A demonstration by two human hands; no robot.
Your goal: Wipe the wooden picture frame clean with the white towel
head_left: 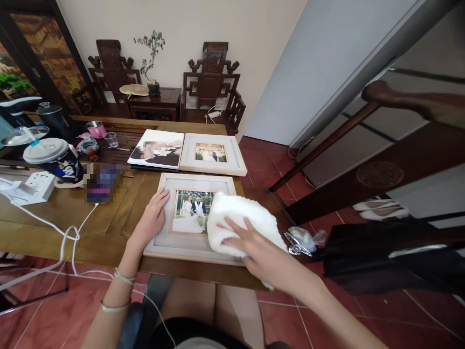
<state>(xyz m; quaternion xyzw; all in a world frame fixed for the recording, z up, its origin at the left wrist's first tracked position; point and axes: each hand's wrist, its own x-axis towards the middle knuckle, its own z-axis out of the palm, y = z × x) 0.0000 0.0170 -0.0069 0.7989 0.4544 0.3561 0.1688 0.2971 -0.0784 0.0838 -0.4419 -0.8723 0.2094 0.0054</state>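
Note:
A white picture frame with a wedding photo behind its mat lies flat near the table's front edge. My left hand grips its left side, fingers closed over the rim. On the right half of the frame rests a fluffy white cloth, covering the photo's right edge. My right hand presses down on this cloth and holds it, with fingers partly spread and bent into the fabric. Just behind are a second white picture frame and a photo album with a couple on its cover.
To the left are a phone on a white cable, a lidded drink cup and a white box. Farther back stand a pink mug and a clear plastic cup. A wooden chair stands at the right.

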